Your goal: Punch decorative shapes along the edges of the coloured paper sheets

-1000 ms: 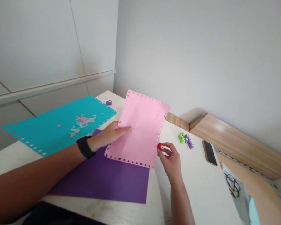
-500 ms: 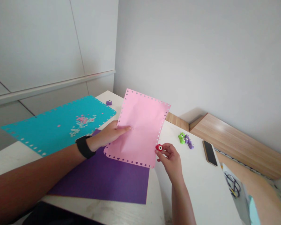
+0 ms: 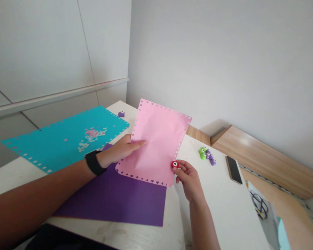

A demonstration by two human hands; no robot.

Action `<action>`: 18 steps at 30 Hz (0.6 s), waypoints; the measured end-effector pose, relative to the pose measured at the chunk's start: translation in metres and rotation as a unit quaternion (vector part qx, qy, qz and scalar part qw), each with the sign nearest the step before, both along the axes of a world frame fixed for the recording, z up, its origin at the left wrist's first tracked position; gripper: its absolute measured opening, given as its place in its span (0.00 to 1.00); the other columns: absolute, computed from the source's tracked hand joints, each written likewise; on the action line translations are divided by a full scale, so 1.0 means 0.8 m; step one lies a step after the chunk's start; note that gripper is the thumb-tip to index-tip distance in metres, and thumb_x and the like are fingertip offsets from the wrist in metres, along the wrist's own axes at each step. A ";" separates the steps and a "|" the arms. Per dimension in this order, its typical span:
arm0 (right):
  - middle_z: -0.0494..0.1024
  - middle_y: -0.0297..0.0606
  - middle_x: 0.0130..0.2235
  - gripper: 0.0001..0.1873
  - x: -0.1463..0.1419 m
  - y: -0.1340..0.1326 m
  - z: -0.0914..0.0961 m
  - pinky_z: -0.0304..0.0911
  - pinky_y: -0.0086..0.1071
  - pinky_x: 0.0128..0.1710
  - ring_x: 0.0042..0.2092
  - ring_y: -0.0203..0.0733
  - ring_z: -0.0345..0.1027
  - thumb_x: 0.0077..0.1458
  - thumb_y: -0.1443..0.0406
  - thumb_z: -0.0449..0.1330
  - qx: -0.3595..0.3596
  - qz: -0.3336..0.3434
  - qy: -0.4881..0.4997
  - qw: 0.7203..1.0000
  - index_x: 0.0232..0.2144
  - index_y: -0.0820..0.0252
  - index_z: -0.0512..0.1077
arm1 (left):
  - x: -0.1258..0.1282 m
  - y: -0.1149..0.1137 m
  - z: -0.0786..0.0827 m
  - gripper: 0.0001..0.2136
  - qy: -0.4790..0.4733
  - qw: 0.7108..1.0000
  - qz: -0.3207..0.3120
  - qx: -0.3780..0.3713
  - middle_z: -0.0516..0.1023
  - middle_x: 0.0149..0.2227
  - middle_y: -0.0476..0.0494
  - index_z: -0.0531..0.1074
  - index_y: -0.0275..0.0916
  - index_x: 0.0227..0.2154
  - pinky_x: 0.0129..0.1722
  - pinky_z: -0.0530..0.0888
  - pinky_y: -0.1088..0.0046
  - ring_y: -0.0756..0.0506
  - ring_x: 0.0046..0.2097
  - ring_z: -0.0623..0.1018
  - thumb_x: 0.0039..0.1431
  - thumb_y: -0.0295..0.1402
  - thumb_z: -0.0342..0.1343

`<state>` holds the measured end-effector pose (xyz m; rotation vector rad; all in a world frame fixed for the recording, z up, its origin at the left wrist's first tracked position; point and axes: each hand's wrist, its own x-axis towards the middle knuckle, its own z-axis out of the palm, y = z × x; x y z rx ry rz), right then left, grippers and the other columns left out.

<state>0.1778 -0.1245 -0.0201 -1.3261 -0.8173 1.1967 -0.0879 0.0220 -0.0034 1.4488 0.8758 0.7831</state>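
Since the left hand (image 3: 124,147) pinches the pink sheet (image 3: 159,147) at one side, the right hand (image 3: 189,176), pinching the red punch (image 3: 174,164), could buckle it.

No lettering, brand or number can be read. The red punch (image 3: 175,164) bears a dark mark on a white disc, too small to name; the marks on the green punches (image 3: 202,156) and purple punches (image 3: 212,162) are likewise unreadable.
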 end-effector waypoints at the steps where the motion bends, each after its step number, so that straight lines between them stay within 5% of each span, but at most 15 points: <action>1: 0.81 0.42 0.41 0.21 0.000 0.000 -0.001 0.59 0.25 0.22 0.33 0.37 0.68 0.46 0.62 0.75 -0.007 0.003 0.014 1.000 0.43 0.60 0.78 | 0.000 0.000 0.001 0.22 0.000 1.000 0.001 0.000 0.84 0.45 0.37 0.77 0.37 0.48 0.36 0.78 0.69 0.38 0.41 0.83 0.57 0.47 0.63; 8: 0.79 0.40 0.38 0.19 0.002 0.002 -0.003 0.59 0.24 0.23 0.34 0.36 0.65 0.48 0.60 0.75 -0.042 0.026 0.072 0.996 0.42 0.60 0.81 | -0.003 -0.002 0.005 0.17 0.037 0.999 0.014 0.002 0.80 0.23 0.42 0.78 0.35 0.35 0.21 0.70 0.76 0.42 0.29 0.80 0.55 0.47 0.65; 13: 0.80 0.40 0.39 0.19 0.000 0.003 -0.007 0.55 0.24 0.23 0.33 0.34 0.64 0.46 0.63 0.76 -0.051 0.027 0.074 0.996 0.42 0.60 0.81 | -0.004 -0.001 0.004 0.16 0.036 0.999 0.009 0.010 0.75 0.18 0.47 0.78 0.36 0.32 0.17 0.62 0.77 0.47 0.22 0.75 0.55 0.47 0.65; 18: 0.78 0.36 0.34 0.21 -0.002 0.003 -0.007 0.50 0.25 0.22 0.28 0.32 0.60 0.45 0.66 0.76 -0.032 0.040 0.096 0.994 0.43 0.58 0.78 | -0.002 -0.001 0.004 0.17 0.026 0.999 0.004 0.021 0.79 0.23 0.45 0.79 0.37 0.37 0.21 0.67 0.77 0.45 0.26 0.78 0.56 0.47 0.64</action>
